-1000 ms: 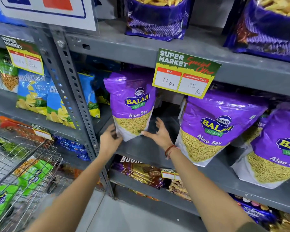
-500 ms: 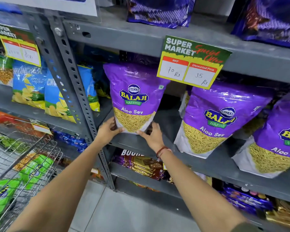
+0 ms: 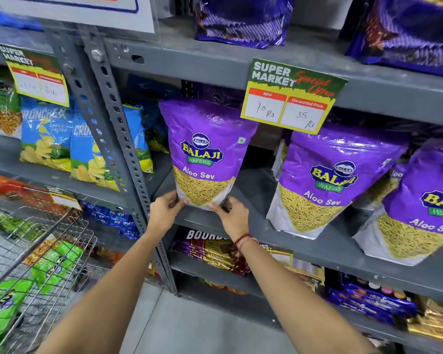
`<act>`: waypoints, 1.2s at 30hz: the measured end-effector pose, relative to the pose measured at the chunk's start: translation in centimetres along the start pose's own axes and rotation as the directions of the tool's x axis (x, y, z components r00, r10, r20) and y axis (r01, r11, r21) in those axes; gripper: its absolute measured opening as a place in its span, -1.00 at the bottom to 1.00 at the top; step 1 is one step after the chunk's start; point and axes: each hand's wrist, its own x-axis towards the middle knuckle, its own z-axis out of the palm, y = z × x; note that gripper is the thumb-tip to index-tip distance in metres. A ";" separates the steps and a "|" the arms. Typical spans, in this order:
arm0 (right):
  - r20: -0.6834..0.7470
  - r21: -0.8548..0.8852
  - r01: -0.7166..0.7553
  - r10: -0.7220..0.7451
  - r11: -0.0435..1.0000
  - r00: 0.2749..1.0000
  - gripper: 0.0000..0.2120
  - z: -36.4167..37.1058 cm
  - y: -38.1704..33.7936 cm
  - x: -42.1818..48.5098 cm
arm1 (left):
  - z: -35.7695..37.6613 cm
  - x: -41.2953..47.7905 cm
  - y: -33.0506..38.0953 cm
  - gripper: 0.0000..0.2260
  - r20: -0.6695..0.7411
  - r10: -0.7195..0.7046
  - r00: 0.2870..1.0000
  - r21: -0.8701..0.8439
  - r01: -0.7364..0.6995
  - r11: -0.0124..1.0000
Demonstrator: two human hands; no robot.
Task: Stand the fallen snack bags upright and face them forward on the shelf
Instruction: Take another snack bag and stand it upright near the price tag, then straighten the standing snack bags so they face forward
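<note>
A purple Aloo Sev bag (image 3: 205, 152) stands upright with its front toward me at the left end of the grey shelf (image 3: 325, 249). My left hand (image 3: 164, 210) pinches its lower left corner and my right hand (image 3: 232, 217) pinches its lower right corner. Two more purple Aloo Sev bags, one in the middle (image 3: 327, 180) and one at the right (image 3: 425, 208), lean leftward on the same shelf with their fronts showing. More bags sit half hidden behind them.
A price tag (image 3: 292, 95) hangs from the shelf above, just over the held bag. A perforated steel upright (image 3: 115, 139) stands left of it, with blue crisp bags (image 3: 51, 139) beyond. A wire trolley (image 3: 36, 256) with green packs is at lower left. Biscuit packs (image 3: 215, 254) fill the shelf below.
Both hands have slid from the bag's sides to its bottom corners. The bag now stands straighter and nearer the shelf's front edge. The view has moved closer.
</note>
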 end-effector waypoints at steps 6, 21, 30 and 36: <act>-0.033 -0.036 0.022 -0.023 0.999 0.999 -0.65 0.7 -0.6 -1.2 | -0.4 -0.6 0.2 -0.71 0.017 0.015 1.000 0.075 -0.016 0.997; 0.176 -0.052 -0.012 0.021 0.999 0.984 -0.35 -2.1 -1.1 -3.3 | 3.0 -2.8 3.0 -0.47 -0.113 0.016 0.993 0.046 -0.011 0.999; -0.619 0.098 -0.011 0.070 0.995 0.782 -0.72 -13.4 3.7 -7.8 | 12.6 -9.1 5.9 -0.58 0.003 0.199 0.980 0.140 -0.197 0.970; -0.355 0.149 -0.108 0.155 0.983 0.922 -0.19 -19.8 3.9 -5.2 | 17.2 -6.3 9.8 -0.32 0.315 0.080 0.946 0.007 -0.087 0.996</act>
